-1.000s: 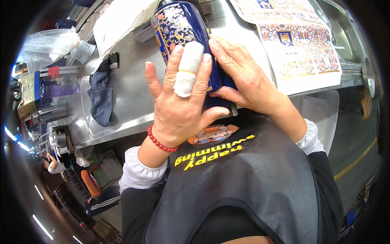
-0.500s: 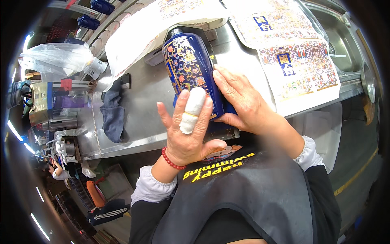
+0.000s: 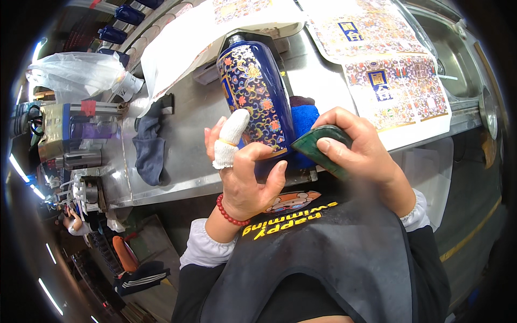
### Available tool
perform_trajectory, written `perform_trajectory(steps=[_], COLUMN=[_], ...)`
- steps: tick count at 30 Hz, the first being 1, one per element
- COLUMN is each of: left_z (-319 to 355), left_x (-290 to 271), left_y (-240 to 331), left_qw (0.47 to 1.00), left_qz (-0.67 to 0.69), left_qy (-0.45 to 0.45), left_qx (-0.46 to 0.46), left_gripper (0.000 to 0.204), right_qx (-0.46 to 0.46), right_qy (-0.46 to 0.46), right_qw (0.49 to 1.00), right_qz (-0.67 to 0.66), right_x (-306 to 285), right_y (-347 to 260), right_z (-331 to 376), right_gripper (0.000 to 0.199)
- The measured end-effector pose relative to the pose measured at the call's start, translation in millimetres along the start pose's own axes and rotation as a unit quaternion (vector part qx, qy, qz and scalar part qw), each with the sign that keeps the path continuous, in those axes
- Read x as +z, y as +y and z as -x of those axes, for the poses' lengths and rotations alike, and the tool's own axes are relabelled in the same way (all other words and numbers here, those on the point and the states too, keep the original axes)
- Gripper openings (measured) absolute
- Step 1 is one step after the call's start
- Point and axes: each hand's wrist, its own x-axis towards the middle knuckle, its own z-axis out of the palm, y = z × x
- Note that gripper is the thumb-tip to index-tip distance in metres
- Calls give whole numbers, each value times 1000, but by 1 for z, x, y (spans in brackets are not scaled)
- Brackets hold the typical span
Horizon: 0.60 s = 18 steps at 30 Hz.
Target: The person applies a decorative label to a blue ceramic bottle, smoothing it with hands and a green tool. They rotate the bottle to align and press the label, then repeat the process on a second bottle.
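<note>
A dark blue bottle point(image 3: 256, 102) with a colourful floral pattern lies tilted on its back in front of me, its neck pointing away. My left hand point(image 3: 242, 172) is at its lower left, fingers apart and thumb out, with fingertips at the patterned face. One of its fingers wears a white wrap with a yellow band. My right hand point(image 3: 369, 153) grips a flat dark green scraper point(image 3: 318, 144) between thumb and fingers, its pointed end close to the bottle's lower right corner. A bright blue cloth point(image 3: 305, 119) sits right beside the bottle, partly hidden.
Printed floral sheets point(image 3: 398, 89) cover the right of the metal bench point(image 3: 186, 140), near a sink point(image 3: 458, 59). A grey cloth point(image 3: 149, 142) lies left. A white sheet point(image 3: 172, 59) curves behind the bottle. More blue bottles point(image 3: 129, 14) stand far left.
My right hand has left the bottle's side, moved right and now holds the green scraper. The blue cloth has come into view. My left hand's fingers have bent and shifted left.
</note>
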Motion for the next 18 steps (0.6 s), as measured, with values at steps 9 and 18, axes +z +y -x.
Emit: perform_trajectory(steps=[9, 18], left_z=[-4, -10], left_x=[6, 7], left_y=[6, 11], left_qw=[1000, 999], left_qz=[-14, -10], left_qy=[15, 26], left_qx=[-10, -22], left_gripper=[37, 33], right_qx=[-32, -50], right_qy=[-18, -45], right_qw=[999, 998], right_qz=[19, 15], right_x=[1, 7], right_y=[2, 0], right_z=[-8, -16], right_gripper=[21, 22])
